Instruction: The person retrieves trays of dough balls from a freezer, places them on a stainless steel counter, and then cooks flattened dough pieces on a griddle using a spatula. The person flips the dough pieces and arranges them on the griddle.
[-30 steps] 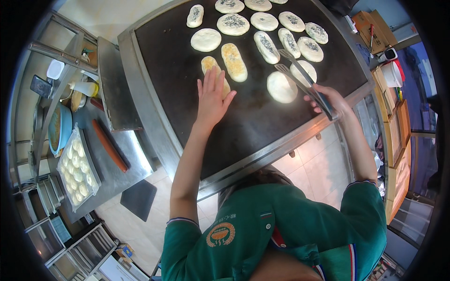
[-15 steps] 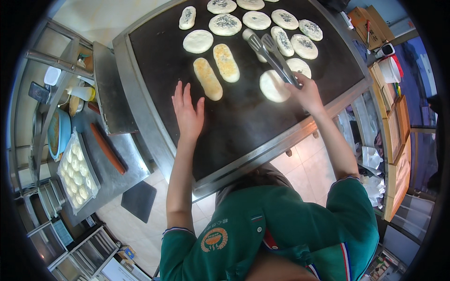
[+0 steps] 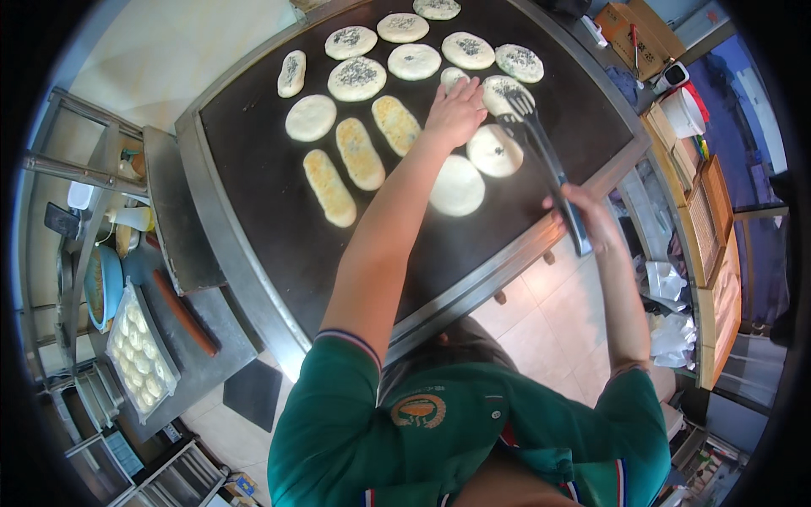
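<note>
My left hand (image 3: 456,116) reaches across the griddle (image 3: 279,245), its fingers stretched out over a pale oblong flatbread (image 3: 453,77) that they partly hide. Whether they press on it I cannot tell. In my right hand (image 3: 591,218), at the griddle's front edge, are metal tongs (image 3: 549,156). Their tips lie by a seeded round flatbread (image 3: 500,91). Closer to me are two more round flatbreads, one with a few dark seeds (image 3: 495,151) and one plain white (image 3: 458,186). Left of my left forearm lie three browned oblong flatbreads, the nearest being this golden one (image 3: 329,188).
Several pale round flatbreads, many with dark seeds (image 3: 356,79), fill the griddle's far part. On the left side table are a tray of dough balls (image 3: 142,355), a reddish-brown rolling pin (image 3: 184,313) and a blue basin (image 3: 103,287). A cardboard box (image 3: 638,38) stands at the back right.
A third browned oblong flatbread now lies left of the other two. My left hand has moved right and farther over the griddle. My right hand has drawn back toward the front edge with the tongs.
</note>
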Available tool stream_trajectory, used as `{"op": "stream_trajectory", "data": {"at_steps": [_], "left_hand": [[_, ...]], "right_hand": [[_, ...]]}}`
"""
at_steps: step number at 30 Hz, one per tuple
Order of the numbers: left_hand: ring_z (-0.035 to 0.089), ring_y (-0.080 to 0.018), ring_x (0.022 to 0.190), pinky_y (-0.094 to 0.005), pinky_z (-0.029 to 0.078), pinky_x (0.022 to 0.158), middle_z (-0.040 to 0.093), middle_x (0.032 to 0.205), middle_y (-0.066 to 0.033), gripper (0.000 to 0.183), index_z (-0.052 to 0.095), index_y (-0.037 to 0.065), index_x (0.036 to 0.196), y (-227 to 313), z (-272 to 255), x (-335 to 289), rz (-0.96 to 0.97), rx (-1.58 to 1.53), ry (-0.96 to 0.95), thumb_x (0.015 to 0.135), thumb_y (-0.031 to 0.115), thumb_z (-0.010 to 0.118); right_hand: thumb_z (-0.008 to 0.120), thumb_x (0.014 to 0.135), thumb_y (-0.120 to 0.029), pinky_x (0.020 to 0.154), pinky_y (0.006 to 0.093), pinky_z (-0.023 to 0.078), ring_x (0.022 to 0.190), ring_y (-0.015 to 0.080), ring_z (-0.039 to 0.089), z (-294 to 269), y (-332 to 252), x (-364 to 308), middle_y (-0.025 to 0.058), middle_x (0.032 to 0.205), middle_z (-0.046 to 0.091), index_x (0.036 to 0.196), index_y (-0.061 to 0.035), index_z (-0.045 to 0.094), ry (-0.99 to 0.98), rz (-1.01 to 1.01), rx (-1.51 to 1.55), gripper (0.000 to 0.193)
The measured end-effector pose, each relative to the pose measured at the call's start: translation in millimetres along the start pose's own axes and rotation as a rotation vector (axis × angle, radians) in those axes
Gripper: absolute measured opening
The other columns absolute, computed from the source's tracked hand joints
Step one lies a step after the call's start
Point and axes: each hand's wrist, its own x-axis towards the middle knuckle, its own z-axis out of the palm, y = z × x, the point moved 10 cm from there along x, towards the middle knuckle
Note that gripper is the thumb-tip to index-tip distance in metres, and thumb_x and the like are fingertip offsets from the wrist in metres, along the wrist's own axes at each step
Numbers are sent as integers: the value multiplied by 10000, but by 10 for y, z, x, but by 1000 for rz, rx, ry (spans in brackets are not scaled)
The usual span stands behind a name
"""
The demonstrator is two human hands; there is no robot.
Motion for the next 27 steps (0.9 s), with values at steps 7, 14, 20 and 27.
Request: {"op": "stream_trajectory", "data": {"at_steps": [7,14,20,27], "left_hand": [[186,-252,1470,-511,133,1181,198,1602,-34,631,265,207,1525,-554,317,-74,-163,183,-68,986,512,384],[292,-322,1419,-509,203,1154,328,1529,-164,577,336,112,1480,-577,-695,-366,-112,-117,365,979,361,480],[418,-381,1310,-482,300,1099,475,1400,-211,470,532,7,1303,-874,-1275,-1179,-201,-191,376,942,305,574],[429,-343,1318,-393,348,1091,467,1424,-170,455,504,31,1344,-897,-1720,-2181,-266,-119,308,934,202,601]], "right_hand": [[576,967,-247,528,211,581,635,113,666,-58,52,108,136,918,695,1036,40,595,-65,67,48,296],[607,950,-294,546,263,603,660,127,665,265,161,374,132,923,695,1086,39,595,-124,193,21,360],[608,947,-303,582,312,620,668,148,644,538,284,503,144,930,671,1077,66,578,-83,204,-5,392],[551,981,-187,559,278,557,618,144,612,841,286,1325,91,816,640,958,41,591,5,128,38,233]]}}
